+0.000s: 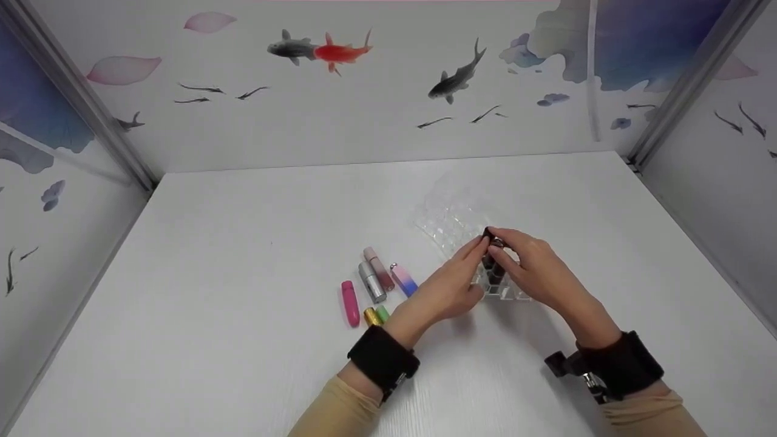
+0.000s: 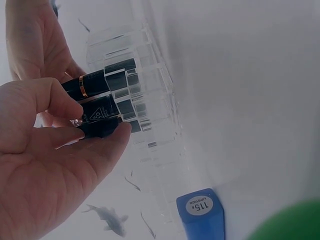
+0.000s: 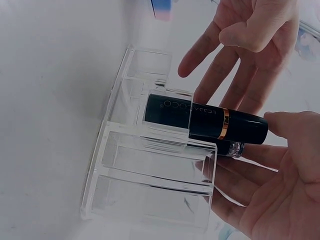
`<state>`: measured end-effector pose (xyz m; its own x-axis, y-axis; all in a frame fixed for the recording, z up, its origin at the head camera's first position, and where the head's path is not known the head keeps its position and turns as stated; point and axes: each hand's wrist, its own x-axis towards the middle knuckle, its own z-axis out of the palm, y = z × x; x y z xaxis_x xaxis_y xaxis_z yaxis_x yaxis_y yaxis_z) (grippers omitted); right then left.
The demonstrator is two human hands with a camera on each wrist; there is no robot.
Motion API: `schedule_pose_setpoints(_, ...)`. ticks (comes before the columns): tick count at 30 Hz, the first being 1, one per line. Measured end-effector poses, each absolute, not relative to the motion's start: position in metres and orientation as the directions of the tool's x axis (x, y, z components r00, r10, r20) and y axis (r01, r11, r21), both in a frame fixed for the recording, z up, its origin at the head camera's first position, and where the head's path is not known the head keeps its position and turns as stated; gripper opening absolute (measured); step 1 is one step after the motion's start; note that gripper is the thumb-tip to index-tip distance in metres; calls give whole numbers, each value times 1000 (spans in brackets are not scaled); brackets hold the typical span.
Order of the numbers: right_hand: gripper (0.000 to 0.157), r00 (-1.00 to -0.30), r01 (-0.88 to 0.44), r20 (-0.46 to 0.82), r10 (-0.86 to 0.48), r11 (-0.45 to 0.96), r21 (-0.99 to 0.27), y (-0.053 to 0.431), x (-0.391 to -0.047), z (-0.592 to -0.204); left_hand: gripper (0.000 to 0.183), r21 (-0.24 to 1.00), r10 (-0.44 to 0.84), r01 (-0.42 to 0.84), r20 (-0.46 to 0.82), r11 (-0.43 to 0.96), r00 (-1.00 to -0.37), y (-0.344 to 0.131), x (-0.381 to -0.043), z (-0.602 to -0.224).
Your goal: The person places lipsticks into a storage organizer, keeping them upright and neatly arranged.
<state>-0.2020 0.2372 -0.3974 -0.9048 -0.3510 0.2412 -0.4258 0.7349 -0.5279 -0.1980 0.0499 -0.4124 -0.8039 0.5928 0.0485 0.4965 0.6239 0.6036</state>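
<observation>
A clear, stepped lipstick organizer [image 1: 507, 295] stands on the table under both hands. In the right wrist view, a black lipstick [image 3: 205, 119] with a gold band sits in one of its compartments. My right hand [image 1: 543, 267] pinches the top end of this lipstick, the thumb against its tip. From the other side my left hand [image 1: 446, 288] touches the black tubes with extended fingers, its thumb apart. Beside the banded lipstick, the left wrist view shows another black tube [image 2: 102, 111] with a triangular mark. Some left fingertips are hidden behind the tubes.
Left of the hands lie a hot-pink tube [image 1: 350, 303], a silver tube [image 1: 371, 282], a lip gloss [image 1: 379, 268], a pink-and-blue tube [image 1: 403, 279], and gold [image 1: 372, 317] and green [image 1: 382, 313] ones. Patterned panels [image 1: 388, 109] border the white table [image 1: 243, 243].
</observation>
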Motion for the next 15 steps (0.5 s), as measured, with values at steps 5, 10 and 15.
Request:
schedule_pose_setpoints(5,46,-894,-446,237,-379,723,-527,239,-202,-397,79,614,594,496,53,614,-803,49,-198,-413)
schedule_pose_setpoints(10,48,-882,-470,240,-405,718,-514,239,-200,-398,79,623,593,489,50,610,-804,48,-197,-413)
schedule_pose_setpoints(15,49,-861,-509,271,-431,713,-483,241,-200,-401,79,630,584,471,35,617,-811,48,-197,-412)
